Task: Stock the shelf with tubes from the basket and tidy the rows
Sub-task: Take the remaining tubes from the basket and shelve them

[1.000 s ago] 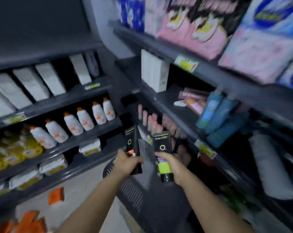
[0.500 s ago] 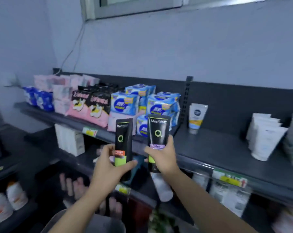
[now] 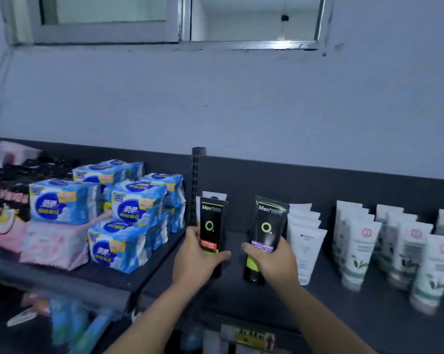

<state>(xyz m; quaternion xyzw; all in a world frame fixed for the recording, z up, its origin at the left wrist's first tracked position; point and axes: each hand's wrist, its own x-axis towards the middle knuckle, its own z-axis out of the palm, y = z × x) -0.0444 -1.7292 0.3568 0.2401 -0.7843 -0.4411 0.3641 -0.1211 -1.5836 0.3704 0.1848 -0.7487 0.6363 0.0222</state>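
L hand: fingers curled round lower half of L tube, thumb across the front just under the orange band.
R hand: grips lower half of R tube, thumb on the front by the purple band, other fingers wrapped behind.
L tube: black, "Men" print + green ring logo, orange band. Upright, bottom end hidden by the hand. Just right of the post, in front of a white tube whose top peeks out behind it.
R tube: black, same print, purple band, lime strip + black cap showing below the hand. Cap end down w/ slight lean. Cap is low by the shelf surface; touching or not, can't tell.
Tube spacing: side by side, clear gap between, not touching.
Shelf: dark top tier w/ dark back panel; both tubes are over its mid part.
White tube row: just right of R tube, filed front to back, caps down; R hand is near the front one.
Leaf-print tubes: further right, several files, white w/ green print; far-right ones blurred.
Blue packs: left of post, stacked two high.
Pink packs: left of and below the blue ones.
Price tag: yellow, on shelf front edge below the hands, too blurred to read.
Window: metal frame, high in the pale wall.
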